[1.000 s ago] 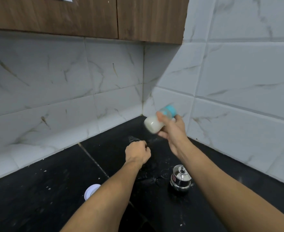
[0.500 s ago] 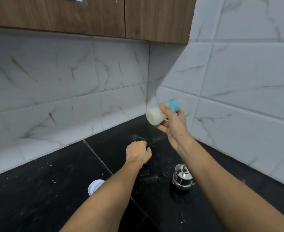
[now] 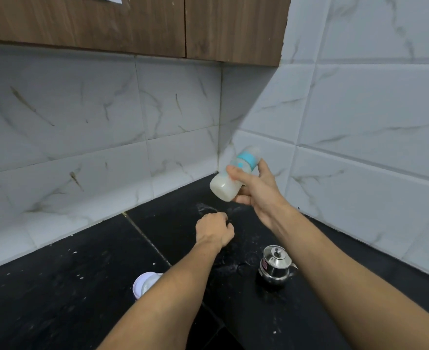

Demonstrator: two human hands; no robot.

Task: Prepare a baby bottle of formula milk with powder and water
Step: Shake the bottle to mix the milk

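From the head view, your right hand (image 3: 255,190) grips the baby bottle (image 3: 225,186) with thumb and fingers curled round it. The bottle is tilted, base down-left, milky inside, and held in the air over the back corner of the black counter (image 3: 56,286). Your left hand (image 3: 214,229) rests there in a fist, with nothing showing in it. A lidded steel pot (image 3: 275,265) stands near the front-right.

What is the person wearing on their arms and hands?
Nothing that shows. Both forearms are bare, with no sleeves in view. The left hand and the right hand have no gloves, and no rings, watch or bands are visible.
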